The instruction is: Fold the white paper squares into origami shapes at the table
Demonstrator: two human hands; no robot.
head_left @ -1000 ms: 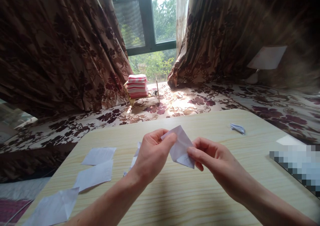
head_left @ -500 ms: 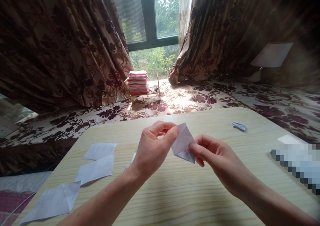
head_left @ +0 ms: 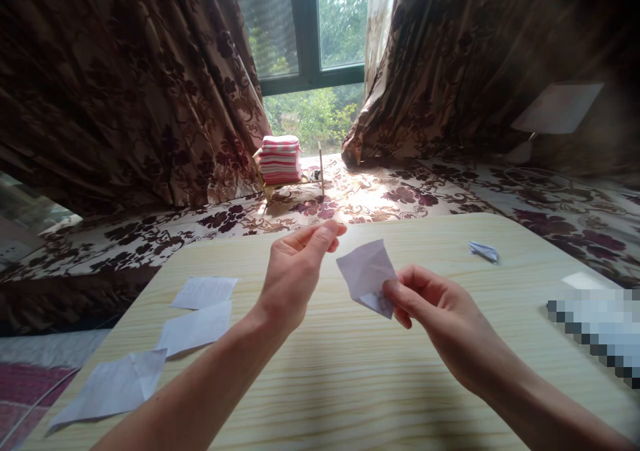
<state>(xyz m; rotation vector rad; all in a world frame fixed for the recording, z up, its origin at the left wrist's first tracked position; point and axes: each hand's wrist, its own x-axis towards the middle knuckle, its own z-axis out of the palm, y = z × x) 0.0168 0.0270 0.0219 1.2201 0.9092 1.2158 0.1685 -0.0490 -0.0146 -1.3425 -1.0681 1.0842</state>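
Observation:
Between the thumb and fingers of my right hand (head_left: 425, 298) is a small folded piece of paper (head_left: 367, 268), held by its lower right edge above the table. It is whitish, creased, and has a folded-over flap at the bottom with faint marks. My left hand (head_left: 295, 264) is just left of the paper and apart from it. Its thumb and fingertips are pressed together, and nothing shows between them.
Creased paper sheets (head_left: 193, 328) lie along the left of the light wood table (head_left: 320, 398). A small folded paper piece (head_left: 483, 252) rests at the far right, near a pixelated flat object (head_left: 597, 324). Beyond the table, a small stand holds stacked pink-and-white cloths (head_left: 281, 160).
My left hand has let go of the paper's upper corner and moved left, away from it. The right hand still holds the paper, whose upper part has opened out slightly.

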